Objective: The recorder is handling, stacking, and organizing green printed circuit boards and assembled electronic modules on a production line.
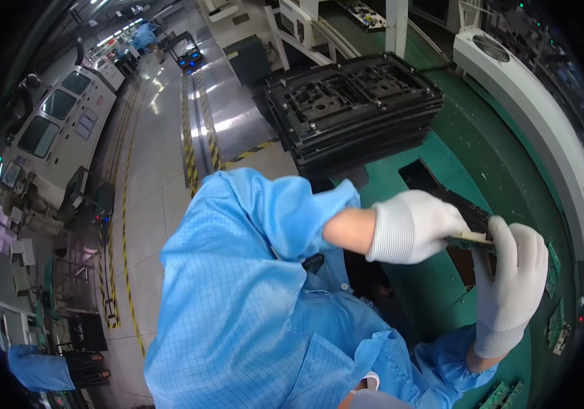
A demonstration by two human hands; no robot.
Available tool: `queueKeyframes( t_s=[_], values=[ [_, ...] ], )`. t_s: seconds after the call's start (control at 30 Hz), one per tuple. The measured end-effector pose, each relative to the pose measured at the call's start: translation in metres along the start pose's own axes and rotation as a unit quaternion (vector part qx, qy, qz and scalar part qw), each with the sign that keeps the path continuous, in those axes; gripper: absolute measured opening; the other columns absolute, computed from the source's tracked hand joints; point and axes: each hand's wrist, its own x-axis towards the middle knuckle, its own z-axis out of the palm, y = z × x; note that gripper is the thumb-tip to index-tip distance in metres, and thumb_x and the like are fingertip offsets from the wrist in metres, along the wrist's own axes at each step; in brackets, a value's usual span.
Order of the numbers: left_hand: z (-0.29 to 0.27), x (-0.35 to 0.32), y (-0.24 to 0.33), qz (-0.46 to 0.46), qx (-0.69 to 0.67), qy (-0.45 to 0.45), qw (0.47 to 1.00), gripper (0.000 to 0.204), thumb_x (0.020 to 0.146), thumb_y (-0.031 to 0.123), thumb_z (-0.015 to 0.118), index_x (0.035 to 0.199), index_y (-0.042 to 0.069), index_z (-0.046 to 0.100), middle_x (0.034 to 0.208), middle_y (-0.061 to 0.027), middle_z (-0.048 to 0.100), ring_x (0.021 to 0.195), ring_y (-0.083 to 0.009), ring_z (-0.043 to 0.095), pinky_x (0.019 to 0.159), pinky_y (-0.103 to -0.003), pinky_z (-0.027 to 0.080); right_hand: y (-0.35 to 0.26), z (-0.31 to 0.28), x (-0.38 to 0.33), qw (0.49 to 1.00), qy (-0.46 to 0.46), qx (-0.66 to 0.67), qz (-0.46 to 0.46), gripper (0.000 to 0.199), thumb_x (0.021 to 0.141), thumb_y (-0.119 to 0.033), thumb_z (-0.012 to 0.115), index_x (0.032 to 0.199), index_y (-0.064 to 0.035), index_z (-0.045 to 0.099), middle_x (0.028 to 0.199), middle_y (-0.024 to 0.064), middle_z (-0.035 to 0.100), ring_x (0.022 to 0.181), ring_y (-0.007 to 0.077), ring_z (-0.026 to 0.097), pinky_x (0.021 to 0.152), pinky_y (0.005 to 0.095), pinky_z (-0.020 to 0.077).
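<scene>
Both my hands wear white knitted gloves and are close together over the green bench. Between them is a small green circuit board [470, 242], tilted nearly edge-on, with pale parts along its upper side. My left hand [418, 221] is closed on the board's left edge, fingertips pinching it. My right hand [513, 273] grips its right end, thumb and fingers around it, hiding part of the board. Just beyond the hands, a dark fixture plate [435, 180] lies on the green bench surface [408, 300], partly covered by the gloves.
A stack of black fixture trays [356, 102] stands beyond my left arm. Several loose green circuit boards [552, 271] lie along the right side. A white curved machine housing [537, 102] borders the bench. Co-workers in blue [43, 368] are off to the left, beside a taped aisle [159, 204].
</scene>
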Motion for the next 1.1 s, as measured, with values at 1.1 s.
queueKeyframes(
  t_s=[1.1],
  values=[
    [-0.027, 0.122, -0.066, -0.102, -0.150, -0.259, 0.949, 0.023, 0.089, 0.010, 0.070, 0.107, -0.004, 0.071, 0.093, -0.0025, 0.072, 0.083, -0.0080, 0.063, 0.077, -0.027, 0.053, 0.091, -0.050, -0.056, 0.953, 0.273, -0.026, 0.129, 0.023, 0.091, -0.006, 0.068, 0.113, 0.0002, 0.074, 0.102, 0.0156, 0.075, 0.095, 0.0246, 0.074, 0.082, 0.0321, 0.0601]
  ],
)
